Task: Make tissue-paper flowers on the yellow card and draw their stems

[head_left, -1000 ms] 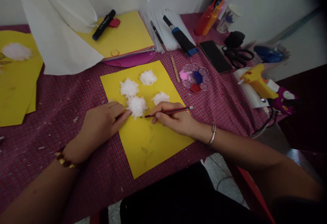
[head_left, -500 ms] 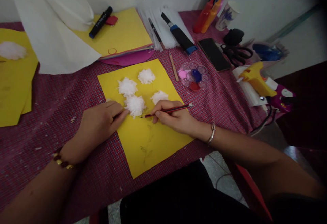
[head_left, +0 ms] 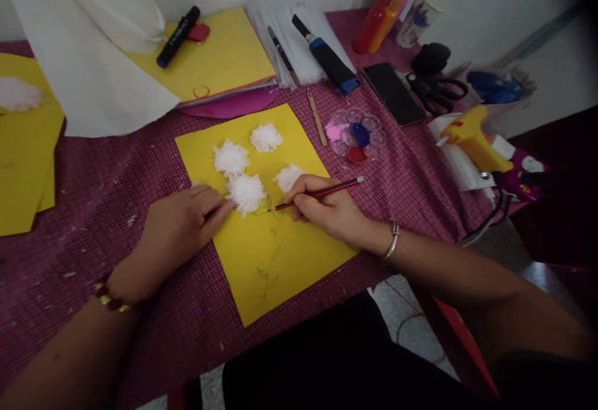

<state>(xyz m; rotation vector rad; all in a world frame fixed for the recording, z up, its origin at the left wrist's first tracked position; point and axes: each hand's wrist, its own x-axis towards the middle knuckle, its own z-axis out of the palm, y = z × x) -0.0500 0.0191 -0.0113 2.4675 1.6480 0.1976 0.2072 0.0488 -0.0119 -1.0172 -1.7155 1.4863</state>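
Wide table under a red checked cloth, seen from above.

At the far left corner, a large white tissue sheet, draped over a stack of yellow paper with a black marker on top.

In the middle, near the front edge, a yellow sheet lying askew, with faint pencilled stems and leaves on its lower half.

Left hand: flat and empty, fingers together, pressing down on the sheet's left edge, fingertips touching the nearest tissue flower.

Right hand: closed around a red pencil, tip down on the sheet just right of that flower, where a thin line leaves it.

Hands apart, with the flower between them.

Step in hand, as judged: drawing a stem from the flower. Calls for a firmly pinned sheet and a light tip, with the fluffy edge so close to the line.

Three more white tissue flowers toward the sheet's far edge, one just beside the right knuckles.

Along the right edge, well clear of the drawing: yellow glue gun, scissors, dark phone, round paint palette.

Nothing across the pencil's path except the flowers themselves.
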